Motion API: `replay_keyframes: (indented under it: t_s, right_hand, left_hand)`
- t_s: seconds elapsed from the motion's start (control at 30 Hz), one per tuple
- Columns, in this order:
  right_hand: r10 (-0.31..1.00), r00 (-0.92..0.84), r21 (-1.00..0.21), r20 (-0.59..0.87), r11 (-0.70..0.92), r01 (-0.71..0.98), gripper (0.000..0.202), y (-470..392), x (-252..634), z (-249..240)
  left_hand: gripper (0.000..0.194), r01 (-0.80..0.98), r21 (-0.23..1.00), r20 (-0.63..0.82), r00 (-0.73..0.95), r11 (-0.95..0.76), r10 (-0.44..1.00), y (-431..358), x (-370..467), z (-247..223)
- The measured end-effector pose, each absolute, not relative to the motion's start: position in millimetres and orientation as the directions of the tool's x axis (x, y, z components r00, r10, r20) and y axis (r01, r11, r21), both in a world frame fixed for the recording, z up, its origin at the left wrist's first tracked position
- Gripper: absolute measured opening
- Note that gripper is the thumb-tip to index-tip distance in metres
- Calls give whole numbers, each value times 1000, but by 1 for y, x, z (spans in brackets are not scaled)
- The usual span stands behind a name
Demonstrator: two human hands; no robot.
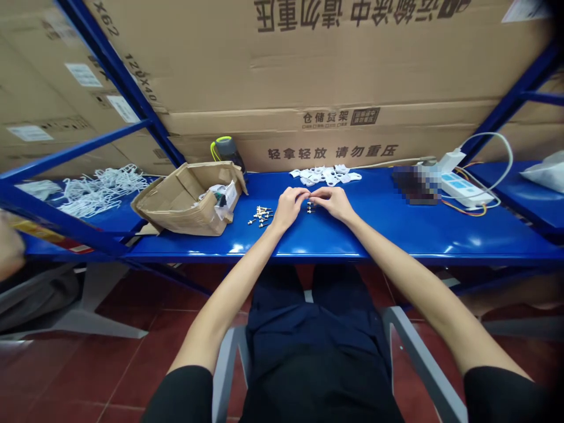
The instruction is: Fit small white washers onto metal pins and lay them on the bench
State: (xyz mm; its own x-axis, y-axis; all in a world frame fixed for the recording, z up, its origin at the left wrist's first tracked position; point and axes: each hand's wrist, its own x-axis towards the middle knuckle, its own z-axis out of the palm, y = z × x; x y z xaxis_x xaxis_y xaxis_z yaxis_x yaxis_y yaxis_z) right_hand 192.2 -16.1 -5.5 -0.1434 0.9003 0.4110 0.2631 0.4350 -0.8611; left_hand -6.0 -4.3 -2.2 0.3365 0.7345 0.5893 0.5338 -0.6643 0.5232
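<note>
Left hand (pixel 288 207) and right hand (pixel 335 202) are meeting narrowly, can't tell what they're holding, and one slip could be scattering the metal pieces (pixel 309 208) at their six o'clock!

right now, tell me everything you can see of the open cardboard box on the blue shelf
The box is brown, looks like cardboard, and lies open-topped, its walls creased and its rim uneven. It rests on the blue shelf, left of the left hand, which does not touch it. White and dark items show inside at its right end; what they are is unclear. A dark cylinder stands behind that end; whether they touch cannot be told.
</note>
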Motion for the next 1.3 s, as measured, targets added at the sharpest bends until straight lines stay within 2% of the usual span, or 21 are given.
replay_keyframes:
  t_s: [0.2, 0.37, 0.77, 0.97, 1.3]
  right_hand:
    - [896, -64, -884, 440, 444, 143, 47, -12, 195, -2]
    - [893, -43, -884, 448, 449, 127, 46, -14, 194, 1]
    - [895, -87, -882, 438, 446, 151, 44, -21, 193, 2]
    - [866, -58, -849, 497, 499, 173, 46, -19, 191, 3]
    - [875, -38, -860, 483, 483, 163, 43, -16, 193, 4]
  left_hand:
    - [16, 371, 677, 590, 242, -636, 770, -6, -5, 4]
    - [18, 206, 776, 552, 232, -596, 801, -5, -5, 5]
    - [22, 156, 793, 532, 294, -589, 794, -3, -8, 0]
    - [32, 115, 805, 539, 271, -583, 798, 1, -6, -1]
    - [36, 57, 858, 483, 246, -510, 840, 7, -8, 1]
